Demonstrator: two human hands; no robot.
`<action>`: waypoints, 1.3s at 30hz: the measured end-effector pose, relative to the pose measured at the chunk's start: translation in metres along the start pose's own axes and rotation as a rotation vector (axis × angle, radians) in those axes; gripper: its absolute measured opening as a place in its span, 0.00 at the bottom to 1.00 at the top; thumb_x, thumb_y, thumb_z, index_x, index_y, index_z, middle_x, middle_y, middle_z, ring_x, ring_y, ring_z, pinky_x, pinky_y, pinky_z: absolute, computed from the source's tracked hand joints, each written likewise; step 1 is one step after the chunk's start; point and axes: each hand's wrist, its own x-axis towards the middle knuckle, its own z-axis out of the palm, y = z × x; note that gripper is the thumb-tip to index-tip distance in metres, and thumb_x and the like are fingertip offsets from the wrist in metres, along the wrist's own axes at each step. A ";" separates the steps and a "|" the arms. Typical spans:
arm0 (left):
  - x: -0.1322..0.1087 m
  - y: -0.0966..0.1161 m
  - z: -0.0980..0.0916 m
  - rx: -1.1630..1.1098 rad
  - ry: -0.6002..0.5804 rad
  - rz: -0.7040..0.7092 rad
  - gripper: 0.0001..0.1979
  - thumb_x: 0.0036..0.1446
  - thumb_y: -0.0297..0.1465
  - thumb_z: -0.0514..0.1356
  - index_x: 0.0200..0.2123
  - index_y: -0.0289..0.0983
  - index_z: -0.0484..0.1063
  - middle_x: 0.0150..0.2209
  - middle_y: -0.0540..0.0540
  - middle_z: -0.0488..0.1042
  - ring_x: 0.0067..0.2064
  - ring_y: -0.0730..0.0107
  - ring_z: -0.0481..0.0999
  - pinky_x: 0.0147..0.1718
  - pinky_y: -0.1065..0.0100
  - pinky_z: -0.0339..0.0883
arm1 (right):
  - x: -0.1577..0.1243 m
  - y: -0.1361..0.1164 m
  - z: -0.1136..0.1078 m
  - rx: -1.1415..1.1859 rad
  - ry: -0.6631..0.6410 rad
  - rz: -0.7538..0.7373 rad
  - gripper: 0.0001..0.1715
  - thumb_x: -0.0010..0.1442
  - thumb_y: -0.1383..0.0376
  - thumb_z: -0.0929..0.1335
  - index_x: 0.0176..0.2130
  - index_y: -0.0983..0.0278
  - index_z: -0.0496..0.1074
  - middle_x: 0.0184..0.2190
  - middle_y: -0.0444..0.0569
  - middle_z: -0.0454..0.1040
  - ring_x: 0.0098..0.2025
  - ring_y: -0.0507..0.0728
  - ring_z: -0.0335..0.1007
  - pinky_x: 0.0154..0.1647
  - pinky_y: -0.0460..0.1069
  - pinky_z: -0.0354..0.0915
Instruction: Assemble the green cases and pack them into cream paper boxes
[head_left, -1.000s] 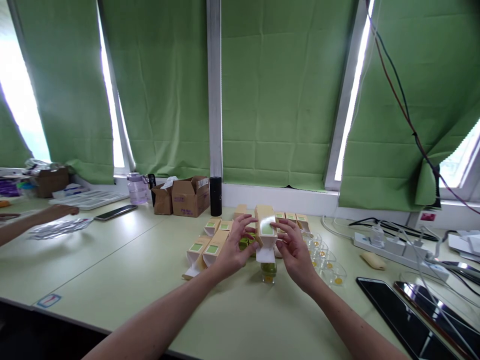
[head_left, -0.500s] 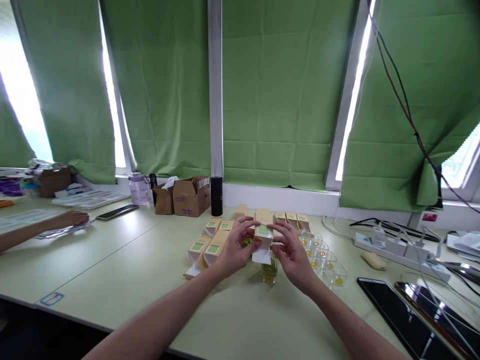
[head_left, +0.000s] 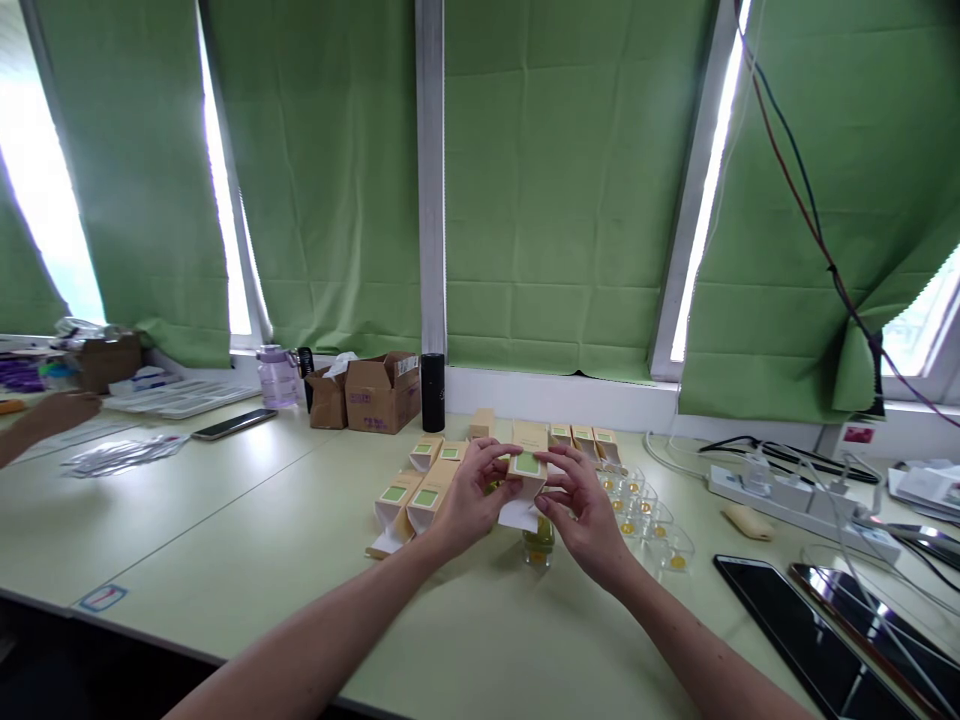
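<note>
Far left, another person's hand [head_left: 71,412] is over the pale bench [head_left: 225,560], near some shiny clear packets [head_left: 124,457], and the bench edge has a little blue-bordered sticker [head_left: 103,598] with a red squiggle I can't read. Then a phone [head_left: 235,424], a purple bottle [head_left: 277,380] and a cardboard box [head_left: 379,398] with purple print, too tiny to make out. Next up, tan cartons [head_left: 426,497] with plain-looking green labels. Mid-bench, the left hand [head_left: 471,495] and right hand [head_left: 589,518] both have their fingers clamped on one tan box [head_left: 528,467], green label showing, white flap hanging open just above a green jar [head_left: 538,550]. Right of that, clear cups [head_left: 677,552] with yellow dots, then a white power strip [head_left: 802,510], no brand legible.
</note>
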 end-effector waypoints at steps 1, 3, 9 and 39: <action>0.000 0.000 0.000 0.008 0.000 0.001 0.19 0.59 0.33 0.71 0.53 0.40 0.78 0.53 0.43 0.62 0.41 0.71 0.79 0.44 0.66 0.77 | 0.000 0.000 0.000 0.003 0.008 0.000 0.22 0.67 0.56 0.73 0.59 0.48 0.74 0.65 0.52 0.59 0.46 0.56 0.79 0.51 0.59 0.81; -0.001 0.001 0.001 0.022 0.000 0.002 0.19 0.59 0.33 0.71 0.53 0.40 0.78 0.52 0.44 0.62 0.41 0.72 0.79 0.44 0.66 0.77 | 0.001 0.002 0.000 0.007 0.023 0.004 0.22 0.66 0.56 0.74 0.59 0.49 0.75 0.64 0.52 0.59 0.45 0.56 0.79 0.50 0.59 0.81; -0.004 0.008 0.003 0.053 -0.011 -0.002 0.18 0.60 0.34 0.71 0.53 0.40 0.77 0.51 0.44 0.62 0.41 0.72 0.78 0.45 0.66 0.78 | 0.002 0.006 0.001 0.006 0.066 0.006 0.20 0.65 0.55 0.74 0.56 0.52 0.76 0.62 0.52 0.63 0.42 0.55 0.79 0.46 0.57 0.81; -0.013 0.013 -0.002 0.177 -0.299 -0.038 0.61 0.45 0.30 0.80 0.76 0.57 0.51 0.65 0.40 0.52 0.66 0.45 0.64 0.68 0.40 0.61 | 0.006 0.012 -0.002 0.022 0.175 0.011 0.18 0.65 0.57 0.73 0.55 0.53 0.76 0.63 0.53 0.63 0.44 0.56 0.81 0.43 0.53 0.80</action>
